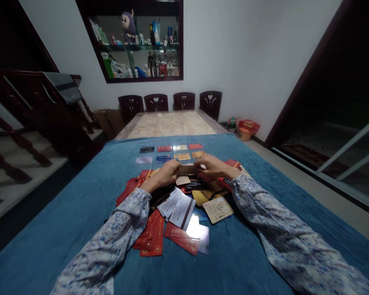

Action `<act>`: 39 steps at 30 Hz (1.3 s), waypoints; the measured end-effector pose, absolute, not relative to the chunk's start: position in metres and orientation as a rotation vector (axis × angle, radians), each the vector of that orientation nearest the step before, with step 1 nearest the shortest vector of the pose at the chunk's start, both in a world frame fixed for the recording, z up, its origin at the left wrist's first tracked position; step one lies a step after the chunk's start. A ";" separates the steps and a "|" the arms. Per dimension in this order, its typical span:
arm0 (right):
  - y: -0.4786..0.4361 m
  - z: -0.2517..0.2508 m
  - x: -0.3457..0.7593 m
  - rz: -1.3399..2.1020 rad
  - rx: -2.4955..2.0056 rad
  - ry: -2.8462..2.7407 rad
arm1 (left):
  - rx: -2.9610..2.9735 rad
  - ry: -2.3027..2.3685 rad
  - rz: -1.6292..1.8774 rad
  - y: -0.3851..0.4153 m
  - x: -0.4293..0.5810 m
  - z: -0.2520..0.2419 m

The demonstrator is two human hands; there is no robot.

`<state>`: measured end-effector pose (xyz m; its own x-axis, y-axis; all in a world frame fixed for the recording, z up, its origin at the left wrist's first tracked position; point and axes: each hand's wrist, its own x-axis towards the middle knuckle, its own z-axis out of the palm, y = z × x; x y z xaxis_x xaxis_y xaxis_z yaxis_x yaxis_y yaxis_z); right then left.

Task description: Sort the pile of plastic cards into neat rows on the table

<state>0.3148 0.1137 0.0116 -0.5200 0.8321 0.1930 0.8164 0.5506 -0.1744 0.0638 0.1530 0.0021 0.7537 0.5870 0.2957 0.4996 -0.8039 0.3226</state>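
1. Brown and flat, a card or thin stack (188, 169) was held level above a heap of cards, between the fingertips of both hands; which of the two it was could not be told.
2. The left hand (165, 173) pinched its left end, the right hand (213, 167) its right end.
3. Beyond it lay eight cards in two rows of four. Far row: one black (147, 150), two red (165, 148), one cream (180, 147). Near row: one lilac (144, 160), one blue (164, 158), two yellow-orange (182, 157).
4. Beneath and nearer lay the heap (181, 209), overlapping too much to count: white, red, yellow, black and cream cards.
5. A blue cloth (80, 205) covered the near part of the table; the far part (172, 123) showed a pale, mottled top.
6. Four dark chairs (156, 106) stood past the far end.
7. Above, one wall cabinet (144, 79) held bottles and one plush toy (129, 25).
8. One orange bucket (245, 134) stood right, one brown box (109, 123) left.
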 end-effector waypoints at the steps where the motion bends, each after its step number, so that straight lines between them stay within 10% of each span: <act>1: 0.114 0.011 0.314 0.076 -1.387 -2.538 | 2.727 0.858 0.570 0.153 0.064 0.002; 39: 0.102 0.006 0.282 0.122 -1.866 -2.330 | 2.813 1.056 0.399 0.138 0.072 -0.001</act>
